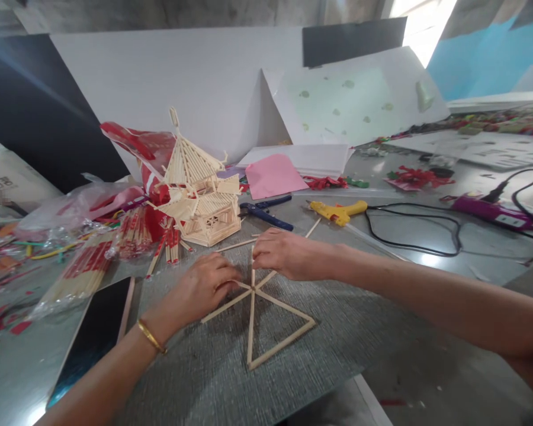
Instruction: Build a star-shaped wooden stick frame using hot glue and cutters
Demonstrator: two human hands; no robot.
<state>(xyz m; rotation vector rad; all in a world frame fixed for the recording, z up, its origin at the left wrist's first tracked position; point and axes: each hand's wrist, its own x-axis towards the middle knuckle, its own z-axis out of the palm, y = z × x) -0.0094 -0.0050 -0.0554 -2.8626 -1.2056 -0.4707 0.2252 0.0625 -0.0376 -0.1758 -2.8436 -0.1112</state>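
A flat frame of wooden sticks lies on the grey textured board, its spokes meeting at one centre. One outer stick joins two spokes into a triangle on the near right side. My left hand, with a gold bangle above the wrist, is closed at the upper left spoke, its fingertips partly hidden. Across from it, my right hand is closed around the far end of the spoke pointing away from me. Behind the hands stands a small pagoda-like house model built of similar sticks.
Blue-handled pliers and a yellow glue gun lie beyond my right hand. The gun's black cable loops near a purple power strip. At left are a phone and bagged sticks. Pink paper lies behind.
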